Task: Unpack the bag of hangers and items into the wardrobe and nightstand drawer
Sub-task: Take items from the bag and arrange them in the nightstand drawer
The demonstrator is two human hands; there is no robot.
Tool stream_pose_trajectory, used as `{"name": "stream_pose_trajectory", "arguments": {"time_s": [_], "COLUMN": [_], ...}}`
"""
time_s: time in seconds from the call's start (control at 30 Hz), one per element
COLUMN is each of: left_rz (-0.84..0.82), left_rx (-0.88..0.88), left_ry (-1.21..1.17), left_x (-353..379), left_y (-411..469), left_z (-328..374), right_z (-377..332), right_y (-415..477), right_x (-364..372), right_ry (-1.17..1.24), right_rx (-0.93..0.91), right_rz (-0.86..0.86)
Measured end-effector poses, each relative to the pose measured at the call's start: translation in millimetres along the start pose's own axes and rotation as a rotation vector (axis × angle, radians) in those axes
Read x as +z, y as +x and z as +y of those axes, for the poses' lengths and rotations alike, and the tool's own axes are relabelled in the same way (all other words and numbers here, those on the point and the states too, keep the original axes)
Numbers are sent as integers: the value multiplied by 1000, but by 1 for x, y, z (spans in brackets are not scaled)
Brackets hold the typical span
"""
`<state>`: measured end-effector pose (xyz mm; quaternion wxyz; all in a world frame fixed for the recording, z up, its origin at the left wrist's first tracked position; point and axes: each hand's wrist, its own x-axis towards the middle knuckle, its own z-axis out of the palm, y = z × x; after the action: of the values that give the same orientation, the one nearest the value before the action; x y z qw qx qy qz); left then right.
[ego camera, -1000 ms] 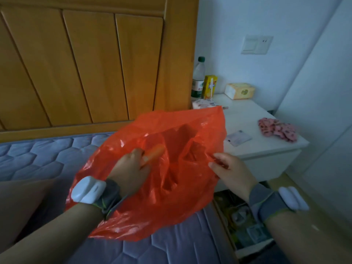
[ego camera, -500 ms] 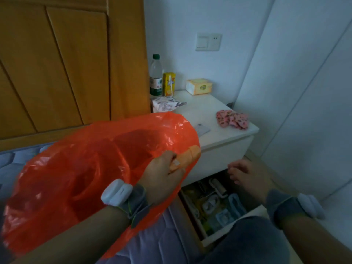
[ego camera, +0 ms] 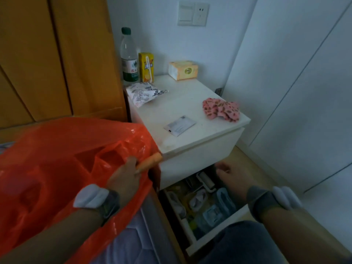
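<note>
1. Head view: the left hand (ego camera: 123, 178), lower centre of the frame, is closed around an orange stick-like item (ego camera: 149, 162) beside the red plastic bag (ego camera: 57, 168) at lower left.
2. The right hand (ego camera: 231, 176) hovers loosely open and empty over the open nightstand drawer (ego camera: 207, 208), lower centre-right.
3. The white nightstand (ego camera: 181, 109) sits at centre.

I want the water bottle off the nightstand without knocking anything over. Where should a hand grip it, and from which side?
Grip the water bottle around its clear upper body, above the label, coming from the front. It stands upright, its left side is close to the wooden headboard, and the juice carton stands close on its right, so side approaches look cramped.
</note>
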<state>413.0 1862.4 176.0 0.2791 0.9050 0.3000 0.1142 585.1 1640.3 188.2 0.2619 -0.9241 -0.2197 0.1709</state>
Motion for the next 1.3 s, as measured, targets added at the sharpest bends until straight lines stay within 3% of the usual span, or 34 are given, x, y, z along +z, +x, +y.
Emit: {"name": "stream_pose_trajectory", "arguments": {"time_s": [0.17, 0.4, 0.77, 1.0, 1.17, 1.3], "left_rz": [-7, -30, -54, -183, -330, -424], "left_rx": [144, 197, 167, 151, 48, 9], "left_ry": [-71, -145, -147, -133, -66, -14], "left_x": [5, 19, 26, 45, 71, 93], "left_y": [5, 27, 27, 21, 19, 14], "left_z": [6, 31, 47, 68, 80, 95], "right_z": [-9, 3, 22, 52, 72, 92], "right_y": [51, 90, 62, 7, -8, -7], "right_x": [26, 34, 24, -7, -39, -29], "right_ry": [-186, -454, -409, -333, -175, -192], "right_rx": [-206, -283, -294, -302, -187, -14], "right_rz": [12, -145, -104, -67, 18, -33]}}
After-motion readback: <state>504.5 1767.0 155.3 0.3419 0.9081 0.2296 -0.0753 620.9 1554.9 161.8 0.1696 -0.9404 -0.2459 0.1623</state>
